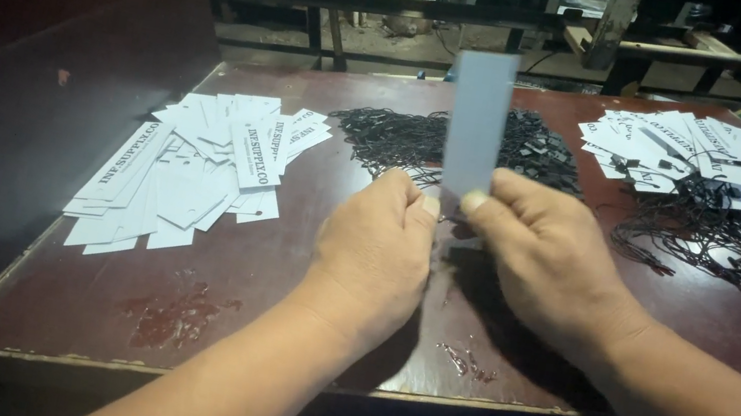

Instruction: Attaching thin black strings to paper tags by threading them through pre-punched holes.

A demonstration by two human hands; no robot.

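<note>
My right hand [545, 254] pinches the lower end of a white paper tag [478, 120], holding it upright over the middle of the dark wooden table [255, 289]. My left hand [378, 250] is closed right beside it, fingertips touching the tag's bottom edge; whether it also holds a string is hidden. Behind the tag lies a heap of black strings [403, 138].
A loose pile of white tags [195, 167] covers the table's left part. At the far right, strung tags [695, 154] lie stacked with tangled black strings [730, 241] in front. A dark raised panel [28, 77] borders the left; metal frames stand behind.
</note>
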